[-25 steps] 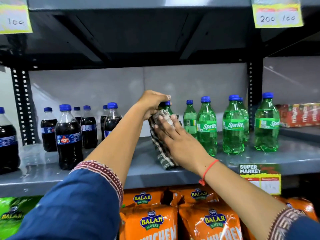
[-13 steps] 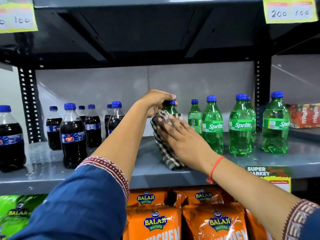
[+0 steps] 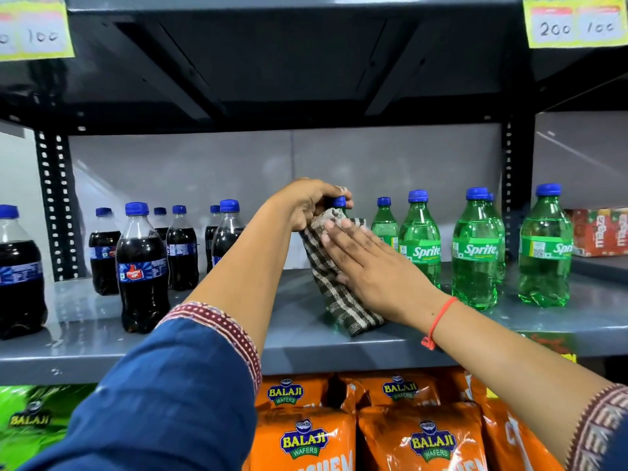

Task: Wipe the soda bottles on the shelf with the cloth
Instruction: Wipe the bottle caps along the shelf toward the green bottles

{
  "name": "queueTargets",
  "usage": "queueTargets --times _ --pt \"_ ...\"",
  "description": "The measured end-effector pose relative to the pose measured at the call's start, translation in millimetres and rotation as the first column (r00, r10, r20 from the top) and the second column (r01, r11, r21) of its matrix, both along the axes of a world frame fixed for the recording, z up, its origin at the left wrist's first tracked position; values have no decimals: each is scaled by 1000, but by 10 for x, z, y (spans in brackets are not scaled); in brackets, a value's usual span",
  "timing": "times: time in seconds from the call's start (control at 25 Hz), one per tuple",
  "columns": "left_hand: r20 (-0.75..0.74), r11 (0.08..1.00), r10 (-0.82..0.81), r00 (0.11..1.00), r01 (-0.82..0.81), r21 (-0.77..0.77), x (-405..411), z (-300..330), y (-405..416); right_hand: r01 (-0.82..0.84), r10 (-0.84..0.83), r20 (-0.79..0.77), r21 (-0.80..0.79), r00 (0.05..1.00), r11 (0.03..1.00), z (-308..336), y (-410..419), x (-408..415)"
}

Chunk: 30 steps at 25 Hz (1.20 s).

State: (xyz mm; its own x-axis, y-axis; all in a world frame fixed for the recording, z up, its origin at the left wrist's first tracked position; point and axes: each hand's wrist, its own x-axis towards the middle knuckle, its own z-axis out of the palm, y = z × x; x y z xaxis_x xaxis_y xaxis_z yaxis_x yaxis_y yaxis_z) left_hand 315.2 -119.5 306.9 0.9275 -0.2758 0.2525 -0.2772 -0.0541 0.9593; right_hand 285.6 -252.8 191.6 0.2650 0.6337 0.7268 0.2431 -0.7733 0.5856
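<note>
A green Sprite bottle stands on the grey shelf (image 3: pixel 102 338), almost wholly covered; only its blue cap (image 3: pixel 339 201) shows. My left hand (image 3: pixel 307 203) grips it at the neck and cap. A dark checked cloth (image 3: pixel 334 294) is wrapped over the bottle's body, and my right hand (image 3: pixel 370 263) presses flat against the cloth with fingers stretched out. Further green Sprite bottles (image 3: pixel 421 243) stand in a row to the right. Dark cola bottles (image 3: pixel 142 266) with blue caps stand to the left.
The upper shelf (image 3: pixel 289 62) hangs low overhead with yellow price tags (image 3: pixel 574 25). A perforated upright (image 3: pixel 56 205) stands at the left, another (image 3: pixel 513 188) at the right. Red cartons (image 3: pixel 599 232) sit far right. Orange wafer bags (image 3: pixel 421 440) fill the shelf below.
My right hand with the cloth has slid slightly up the bottle's side. The left hand keeps its grip on the bottle top. The view has shifted a little to the left.
</note>
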Motion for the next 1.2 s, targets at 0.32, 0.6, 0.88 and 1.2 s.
queueTargets --times 0.32,0.6,0.88,1.2 --pt "13 999 -4 1000 4 49 12 4 16 -46 51 30 -150 998 988 17 -40 17" --pt "-23 999 -12 1000 13 36 -6 13 17 -80 82 4 -205 997 976 99 -58 30" --pt "-58 999 -29 998 30 21 -64 12 11 -78 78 -7 -150 997 986 170 -74 16" --pt "21 999 14 1000 -15 51 -47 -2 24 -120 155 -198 179 968 977 -86 -21 -110"
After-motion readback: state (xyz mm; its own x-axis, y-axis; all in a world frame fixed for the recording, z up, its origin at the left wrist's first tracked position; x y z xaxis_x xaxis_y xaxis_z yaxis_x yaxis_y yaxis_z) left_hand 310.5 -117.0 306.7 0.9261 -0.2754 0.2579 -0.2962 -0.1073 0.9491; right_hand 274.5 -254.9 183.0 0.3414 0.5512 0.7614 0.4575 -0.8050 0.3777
